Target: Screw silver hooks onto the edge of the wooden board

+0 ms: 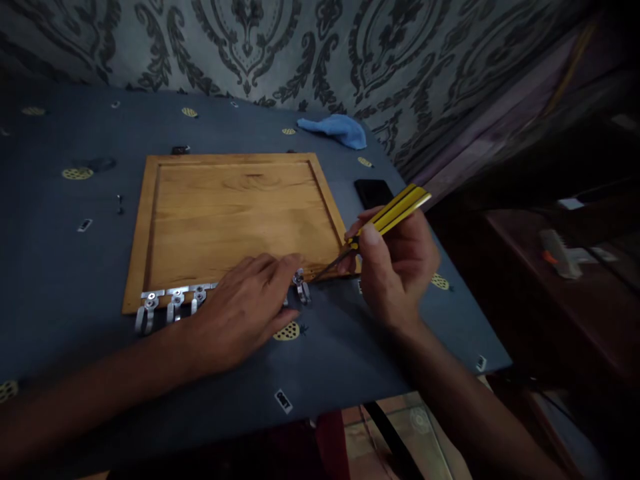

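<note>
A wooden framed panel [235, 213] lies flat on the table, its recessed side up. Along its near edge runs a metal hook rail [200, 293] with several silver double hooks, its middle hidden under my left hand [240, 310]. The fingers of that hand lie over the rail, and the thumb is on the near side. My right hand [400, 267] is closed around a yellow and black screwdriver [403, 208]. Its thin shaft slants down to the panel's near right corner, close to small dark holes beside the rail's right end. Whether the tip touches the wood, I cannot tell.
A blue cloth [337, 129] and a black phone-like object [373, 193] lie behind and right of the panel. A small metal piece [119, 204] is on the left. The blue patterned tablecloth [325, 380] ends at the right, beside a dark reddish surface [530, 247].
</note>
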Demonstrator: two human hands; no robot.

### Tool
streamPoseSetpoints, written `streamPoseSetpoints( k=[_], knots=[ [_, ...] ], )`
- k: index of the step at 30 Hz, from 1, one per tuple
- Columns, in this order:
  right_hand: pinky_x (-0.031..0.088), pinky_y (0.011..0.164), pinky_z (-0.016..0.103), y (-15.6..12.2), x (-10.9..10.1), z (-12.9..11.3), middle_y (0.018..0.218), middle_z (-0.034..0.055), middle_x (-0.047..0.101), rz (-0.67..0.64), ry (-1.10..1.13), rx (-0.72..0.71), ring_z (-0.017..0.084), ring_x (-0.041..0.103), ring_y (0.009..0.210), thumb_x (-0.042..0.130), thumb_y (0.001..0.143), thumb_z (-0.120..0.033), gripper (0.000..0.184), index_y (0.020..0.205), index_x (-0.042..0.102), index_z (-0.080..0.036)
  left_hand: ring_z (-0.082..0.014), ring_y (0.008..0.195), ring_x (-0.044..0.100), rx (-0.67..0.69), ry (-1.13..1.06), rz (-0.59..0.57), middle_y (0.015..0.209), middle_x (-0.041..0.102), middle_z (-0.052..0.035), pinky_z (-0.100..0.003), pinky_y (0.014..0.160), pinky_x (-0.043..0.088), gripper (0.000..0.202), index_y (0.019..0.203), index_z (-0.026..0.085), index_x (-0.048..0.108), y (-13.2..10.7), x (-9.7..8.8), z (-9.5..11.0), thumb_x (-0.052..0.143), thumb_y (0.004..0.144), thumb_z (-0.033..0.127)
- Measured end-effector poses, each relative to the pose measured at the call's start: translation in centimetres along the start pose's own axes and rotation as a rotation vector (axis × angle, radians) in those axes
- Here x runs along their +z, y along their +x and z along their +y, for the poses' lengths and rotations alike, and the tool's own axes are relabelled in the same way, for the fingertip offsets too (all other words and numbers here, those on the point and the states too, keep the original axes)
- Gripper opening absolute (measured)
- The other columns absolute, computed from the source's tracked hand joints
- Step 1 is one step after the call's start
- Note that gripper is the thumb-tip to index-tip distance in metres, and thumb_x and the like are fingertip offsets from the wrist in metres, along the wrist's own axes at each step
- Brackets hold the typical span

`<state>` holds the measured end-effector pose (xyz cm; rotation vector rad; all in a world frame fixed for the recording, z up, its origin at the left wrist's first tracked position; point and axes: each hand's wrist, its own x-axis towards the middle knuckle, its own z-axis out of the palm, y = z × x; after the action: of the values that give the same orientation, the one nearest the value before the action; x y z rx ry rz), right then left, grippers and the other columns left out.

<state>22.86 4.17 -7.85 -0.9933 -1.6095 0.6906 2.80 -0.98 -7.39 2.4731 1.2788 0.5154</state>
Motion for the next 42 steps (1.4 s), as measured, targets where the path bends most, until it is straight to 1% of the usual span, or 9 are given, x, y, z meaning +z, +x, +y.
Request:
streamPoseSetpoints(
  k=[2,4,11,16,22,30,34,39,42],
  knots=[
    [0.049,0.041,0.027,-0.03,0.13,0.02,0.089,0.0023,0.057,0.004,-0.049,-0.023,0.012,0.056,0.053,0.051,0.101,-0.044,0.016,0.105,0.05,-0.029,-0.0297,0.115,0.063,0.001,0.008,0.001,0.126,0.065,-0.0146,-0.043,0.091,0.056,0.052,0.134,0.016,0.035,-0.01,-0.01,0.0,0.064,0.092,0.026],
    [0.049,0.042,0.028,0.04,0.21,-0.03,0.087,0.0027,0.057,0.002,-0.073,-0.012,0.013,0.058,0.053,0.051,0.1,-0.046,0.017,0.105,0.048,-0.03,-0.0295,0.114,0.063,0.008,0.008,0.003,0.126,0.065,-0.0145,-0.043,0.091,0.056,0.052,0.135,0.016,0.035,0.01,-0.01,-0.04,0.063,0.092,0.027],
    [0.054,0.044,0.03,0.12,0.36,-0.41,0.085,0.0015,0.06,0.014,0.012,0.014,0.013,0.059,0.05,0.06,0.096,-0.05,0.023,0.1,0.051,-0.029,-0.0294,0.112,0.063,0.01,0.001,0.01,0.122,0.066,-0.0142,-0.043,0.091,0.056,0.053,0.135,0.015,0.035,0.04,0.02,-0.12,0.064,0.092,0.026],
    [0.055,0.045,0.03,-0.01,0.39,-0.17,0.083,0.0014,0.062,-0.004,-0.013,0.032,0.014,0.062,0.052,0.058,0.096,-0.053,0.025,0.103,0.051,-0.03,-0.0289,0.113,0.063,0.013,-0.012,0.006,0.123,0.066,-0.0135,-0.044,0.093,0.056,0.053,0.135,0.015,0.035,0.12,-0.04,-0.06,0.064,0.092,0.026],
    [0.054,0.045,0.028,-0.17,0.44,-0.24,0.087,0.0013,0.06,-0.063,-0.028,0.018,0.012,0.062,0.052,0.056,0.099,-0.047,0.02,0.103,0.049,-0.029,-0.0299,0.114,0.063,0.0,-0.012,-0.016,0.124,0.066,-0.0132,-0.046,0.095,0.055,0.051,0.133,0.016,0.036,0.32,-0.18,-0.04,0.063,0.092,0.025],
    [0.059,0.05,0.031,-0.29,0.43,-0.22,0.098,0.0044,0.061,-0.046,0.008,-0.002,0.014,0.064,0.058,0.062,0.094,-0.05,0.026,0.104,0.053,-0.029,-0.0298,0.115,0.062,0.003,0.001,-0.013,0.127,0.064,-0.0143,-0.044,0.092,0.055,0.05,0.134,0.016,0.035,0.13,0.05,-0.12,0.062,0.093,0.025],
    [0.06,0.052,0.033,-0.3,0.33,-0.21,0.093,0.0037,0.061,-0.037,0.004,0.005,0.016,0.064,0.058,0.064,0.092,-0.049,0.024,0.103,0.054,-0.029,-0.0296,0.115,0.062,0.012,0.003,-0.005,0.127,0.064,-0.0142,-0.043,0.092,0.055,0.05,0.133,0.017,0.036,0.0,0.06,-0.14,0.063,0.092,0.025],
    [0.062,0.056,0.032,-0.5,0.33,-0.38,0.094,0.0033,0.06,-0.056,0.014,-0.01,0.014,0.065,0.06,0.066,0.092,-0.047,0.023,0.1,0.055,-0.028,-0.0309,0.114,0.062,0.007,0.0,-0.017,0.127,0.064,-0.0151,-0.046,0.092,0.055,0.049,0.133,0.016,0.036,0.05,-0.07,-0.05,0.062,0.093,0.026],
    [0.061,0.053,0.031,-0.35,0.42,-0.73,0.087,0.0019,0.06,-0.043,0.026,-0.001,0.015,0.064,0.059,0.07,0.089,-0.049,0.026,0.095,0.056,-0.028,-0.0317,0.114,0.062,0.008,0.003,-0.021,0.126,0.064,-0.0162,-0.046,0.091,0.055,0.05,0.133,0.015,0.036,0.06,-0.04,-0.08,0.062,0.092,0.026]
  ],
)
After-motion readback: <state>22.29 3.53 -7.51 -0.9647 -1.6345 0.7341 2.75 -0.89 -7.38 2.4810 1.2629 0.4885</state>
